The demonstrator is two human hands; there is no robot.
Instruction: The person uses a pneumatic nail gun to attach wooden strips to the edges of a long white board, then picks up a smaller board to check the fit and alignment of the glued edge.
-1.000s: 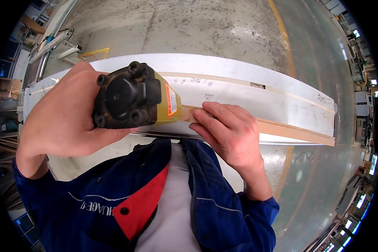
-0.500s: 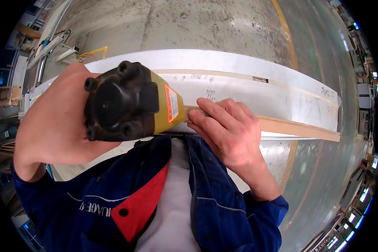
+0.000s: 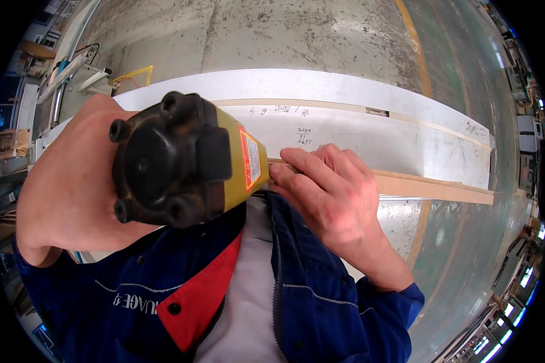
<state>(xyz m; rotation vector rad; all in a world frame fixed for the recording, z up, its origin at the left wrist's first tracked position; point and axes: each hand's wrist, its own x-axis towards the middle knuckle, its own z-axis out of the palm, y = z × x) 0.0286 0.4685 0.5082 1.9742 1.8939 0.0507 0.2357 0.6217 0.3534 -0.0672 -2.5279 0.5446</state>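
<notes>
Grey, scuffed concrete floor [image 3: 321, 30] spreads around the work, with a yellow floor line [image 3: 407, 30] running across its right part. Over it lies a long white panel [image 3: 406, 145], reaching from side to side in front of the person, who wears a blue work jacket [image 3: 339, 308] with a red lapel. Along the panel's near edge runs a tan wooden strip [image 3: 430, 186], passing under the right hand. A nail gun [image 3: 188, 157], with a black bolted cap and yellow-green body, is above the panel's near edge, its front end just beside the right fingertips. The left hand [image 3: 72, 175] is wrapped around the tool, its fingers hidden behind the cap. The right hand [image 3: 330, 190] has bent fingers closed over the strip; how tightly, I cannot tell. Smaller still are pencilled markings [image 3: 303, 136] on the panel and a red-and-white label [image 3: 250, 158] on the tool.
</notes>
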